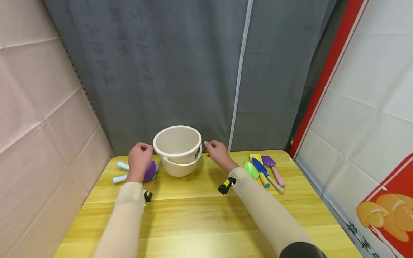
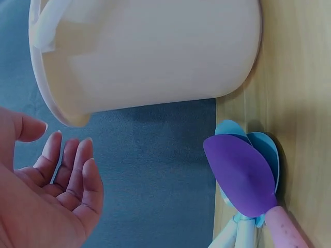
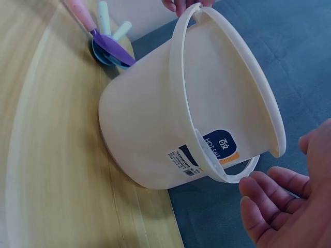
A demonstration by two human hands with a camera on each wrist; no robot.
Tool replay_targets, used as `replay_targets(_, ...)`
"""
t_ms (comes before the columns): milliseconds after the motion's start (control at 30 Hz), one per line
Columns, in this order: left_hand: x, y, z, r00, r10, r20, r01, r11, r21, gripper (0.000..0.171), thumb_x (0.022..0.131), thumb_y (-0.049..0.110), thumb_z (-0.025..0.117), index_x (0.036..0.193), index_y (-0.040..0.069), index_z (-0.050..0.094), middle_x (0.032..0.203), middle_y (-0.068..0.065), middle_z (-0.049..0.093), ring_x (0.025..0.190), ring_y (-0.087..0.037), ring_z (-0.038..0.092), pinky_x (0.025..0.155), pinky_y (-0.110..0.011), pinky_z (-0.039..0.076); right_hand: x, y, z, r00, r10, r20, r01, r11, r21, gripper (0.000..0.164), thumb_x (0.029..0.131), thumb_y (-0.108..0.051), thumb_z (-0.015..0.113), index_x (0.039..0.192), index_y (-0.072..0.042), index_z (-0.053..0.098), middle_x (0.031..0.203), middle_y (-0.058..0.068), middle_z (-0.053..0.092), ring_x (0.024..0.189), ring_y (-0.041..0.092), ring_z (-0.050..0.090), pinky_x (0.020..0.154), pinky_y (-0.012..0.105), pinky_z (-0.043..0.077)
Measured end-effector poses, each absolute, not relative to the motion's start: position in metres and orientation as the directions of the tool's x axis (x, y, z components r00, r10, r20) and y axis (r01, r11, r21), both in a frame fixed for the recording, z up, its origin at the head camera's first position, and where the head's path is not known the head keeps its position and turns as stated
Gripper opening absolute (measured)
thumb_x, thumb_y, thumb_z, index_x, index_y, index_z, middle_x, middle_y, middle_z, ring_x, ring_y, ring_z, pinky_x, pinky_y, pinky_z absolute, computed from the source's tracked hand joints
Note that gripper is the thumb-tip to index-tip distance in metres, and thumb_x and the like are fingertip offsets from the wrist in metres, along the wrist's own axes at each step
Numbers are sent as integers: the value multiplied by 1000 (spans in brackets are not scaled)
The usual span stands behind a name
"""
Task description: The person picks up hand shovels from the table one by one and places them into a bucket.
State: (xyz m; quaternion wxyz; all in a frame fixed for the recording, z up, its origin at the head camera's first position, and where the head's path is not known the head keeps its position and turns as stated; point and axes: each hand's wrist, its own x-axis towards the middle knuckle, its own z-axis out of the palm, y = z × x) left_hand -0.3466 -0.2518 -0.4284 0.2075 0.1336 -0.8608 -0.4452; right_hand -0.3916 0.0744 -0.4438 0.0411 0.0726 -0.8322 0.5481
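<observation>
A cream plastic bucket point(image 1: 179, 170) stands upright at the back of the table, its handle point(image 3: 178, 77) lowered around the front. Dark blue labels point(image 3: 220, 144) show on its right side. My left hand point(image 1: 140, 157) is raised just left of the rim, fingers loosely bent and holding nothing; the left wrist view shows a gap between fingertips and bucket point(image 2: 155, 57). On the other side, my right hand point(image 1: 218, 152) hovers beside the rim, also bare, its fingertips close to the lowered handle in the right wrist view.
Left of the bucket lies a purple hand trowel point(image 2: 243, 175) with a pink handle, over light-blue trowels point(image 2: 268, 150). At the table's back right are a green scoop point(image 1: 251, 170) and blue point(image 1: 259, 165), yellow point(image 1: 256, 156) and purple point(image 1: 268, 161) trowels. A grey curtain point(image 1: 155, 71) hangs behind.
</observation>
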Motion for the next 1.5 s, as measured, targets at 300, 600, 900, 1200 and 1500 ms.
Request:
replay_targets(300,-371,-253,-424,-894,-417,162,-80,507,858,42,106,37,52,125,3,69,126,-20,67,115,-38,59,100,-49,50,-411,65,-443,-991,-74,115,-135,367,-920,47,115,-44,56,113,0,72,111,26,73,89,30,70,74,34,55)
replay_targets(600,-387,-250,-425,-896,-417,150,-83,491,867,44,105,36,53,129,1,67,128,-22,67,120,-40,59,106,-51,49,-427,66,-444,-992,-107,75,-104,309,-945,54,114,-47,58,127,4,70,119,30,71,81,21,68,91,51,61)
replay_targets(900,-399,-251,-429,-921,-387,49,-109,376,920,55,110,41,49,141,-3,60,144,-24,60,134,-40,53,116,-52,45,-433,58,-432,-990,-121,76,-109,304,-946,44,115,-44,58,122,-1,68,120,31,69,80,21,66,77,34,57)
replay_targets(1200,-406,-255,-425,-939,-340,-59,-109,131,985,41,107,31,52,69,17,48,59,4,44,73,-22,47,87,-39,41,-438,48,-431,-997,-65,51,-67,270,-961,43,114,-42,58,134,-3,62,111,21,67,93,38,71,73,31,57)
replay_targets(1500,-418,-260,-435,-939,-321,-120,-150,72,986,45,109,33,52,67,17,52,61,0,45,64,-22,43,80,-39,42,-444,43,-435,-997,-79,3,-17,175,-984,43,114,-41,58,126,-1,67,87,8,61,82,25,64,86,46,61)
